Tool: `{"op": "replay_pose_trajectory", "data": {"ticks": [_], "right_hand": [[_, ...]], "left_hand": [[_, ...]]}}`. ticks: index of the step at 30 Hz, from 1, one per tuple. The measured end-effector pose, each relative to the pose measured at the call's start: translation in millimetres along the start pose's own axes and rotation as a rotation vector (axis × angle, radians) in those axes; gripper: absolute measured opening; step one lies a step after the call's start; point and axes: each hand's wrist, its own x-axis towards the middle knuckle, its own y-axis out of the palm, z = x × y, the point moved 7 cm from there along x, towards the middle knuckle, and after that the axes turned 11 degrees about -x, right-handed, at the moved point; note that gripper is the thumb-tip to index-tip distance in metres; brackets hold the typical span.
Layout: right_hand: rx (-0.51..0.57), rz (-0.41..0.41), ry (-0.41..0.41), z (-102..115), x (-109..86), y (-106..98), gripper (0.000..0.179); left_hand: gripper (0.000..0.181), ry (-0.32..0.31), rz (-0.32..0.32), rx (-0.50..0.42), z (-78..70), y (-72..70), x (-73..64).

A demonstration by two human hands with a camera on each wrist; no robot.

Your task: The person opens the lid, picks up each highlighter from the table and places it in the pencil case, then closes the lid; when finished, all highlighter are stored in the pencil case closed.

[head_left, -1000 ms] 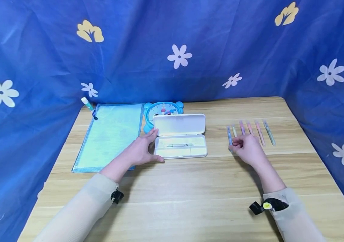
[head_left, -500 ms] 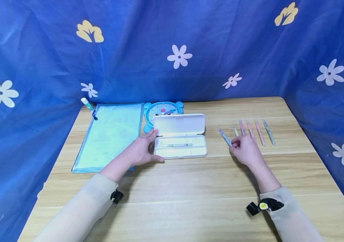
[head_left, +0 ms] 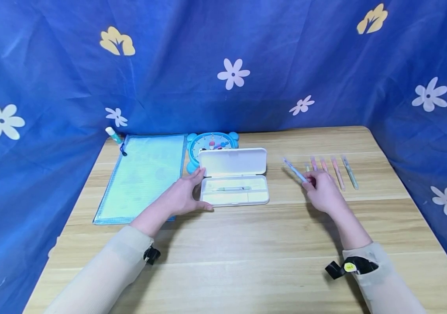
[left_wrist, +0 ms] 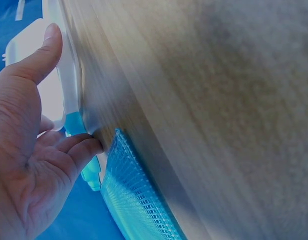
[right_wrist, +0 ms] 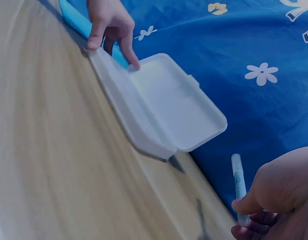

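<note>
A white pencil case lies on the table with its lid raised and one slim pen inside. My left hand holds the case's left end, thumb along the front edge and a finger near the hinge. Between thumb and fingers, my right hand pinches a blue marker by its near end, to the right of the case. The marker points up from the fingers in the right wrist view, raised off the table. Beyond this hand lie several markers in a row, some partly hidden by it.
A blue mesh zip pouch lies left of the case, partly under the left forearm. A glue stick is at its far corner. Behind the lid sits a blue toy clock. A blue flowered curtain borders the table.
The blue marker has left its place in the row; its far end swung left, and the right hand has lifted it. My left hand and the pencil case have stayed put.
</note>
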Motion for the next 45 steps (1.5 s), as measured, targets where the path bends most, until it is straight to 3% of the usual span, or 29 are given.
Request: {"op": "replay_pose_trajectory", "data": {"ticks": [11, 17, 30, 38, 45], "right_hand": [[-0.046, -0.066, -0.069, 32.2, 12.4, -29.9, 0.015], [-0.028, -0.071, -0.134, 59.1, 22.7, -32.2, 0.015], [-0.015, 0.045, -0.344, 118.3, 43.5, 4.7, 0.019], [-0.054, 0.123, -0.405, 137.6, 54.1, 30.2, 0.021], [-0.065, 0.131, -0.485, 145.4, 57.2, 52.2, 0.019]], "left_hand": [[0.129, 0.012, -0.006, 0.016, -1.0, -2.4, -1.3], [0.129, 0.006, -0.001, 0.018, -1.2, -2.0, -1.0], [0.130, 0.006, -0.001, 0.016, -3.5, -2.1, -2.6], [0.131, 0.007, -0.009, 0.030, -1.7, -2.1, -2.8], [0.130, 0.002, 0.000, 0.025, -3.2, -2.2, -2.9]]}}
